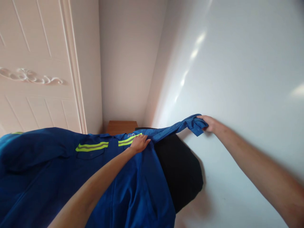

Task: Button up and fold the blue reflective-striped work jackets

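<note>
1. Nearest the camera, a blue jacket (pixel 59 171) spreads over the near left and centre, with yellow-edged strips (pixel 92 146) across its chest.
2. Its sleeve (pixel 171 129) runs lengthwise from left to right, reaching out between the two hands; the jacket's body lies left of the right hand.
3. The right hand (pixel 207 123), nearer the sleeve's end, has its fingers closed around the bunched cloth there.
4. The left hand (pixel 140 143) rests palm down at the shoulder end, beside a strip, fingers bent; whether it pinches cloth I cannot tell.
5. Below the sleeve is a black object (pixel 181 174), partly covered by the jacket, before a pale wall (pixel 249 79).
6. A chest pocket (pixel 90 154) shows on the jacket, contents hidden. Farther off stand a brown wooden box (pixel 122 127) and, left, a panelled door (pixel 35 47).
</note>
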{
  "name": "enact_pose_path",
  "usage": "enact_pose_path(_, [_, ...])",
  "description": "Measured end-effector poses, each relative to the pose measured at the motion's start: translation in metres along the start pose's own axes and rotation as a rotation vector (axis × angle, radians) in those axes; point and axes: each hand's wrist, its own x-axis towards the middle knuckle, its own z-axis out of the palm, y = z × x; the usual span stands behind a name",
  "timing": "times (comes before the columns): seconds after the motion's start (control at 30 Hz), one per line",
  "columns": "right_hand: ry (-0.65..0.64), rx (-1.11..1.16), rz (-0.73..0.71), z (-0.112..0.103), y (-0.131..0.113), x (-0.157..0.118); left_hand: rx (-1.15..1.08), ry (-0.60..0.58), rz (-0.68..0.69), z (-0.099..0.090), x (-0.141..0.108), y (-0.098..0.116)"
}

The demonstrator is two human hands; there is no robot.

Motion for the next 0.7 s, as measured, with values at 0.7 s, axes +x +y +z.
enact_pose_path(0.7, [-0.248, -1.259, -0.936, -0.023, 0.005, -0.063, -0.169, -0.288, 0.312, 0.038, 0.030, 0.065])
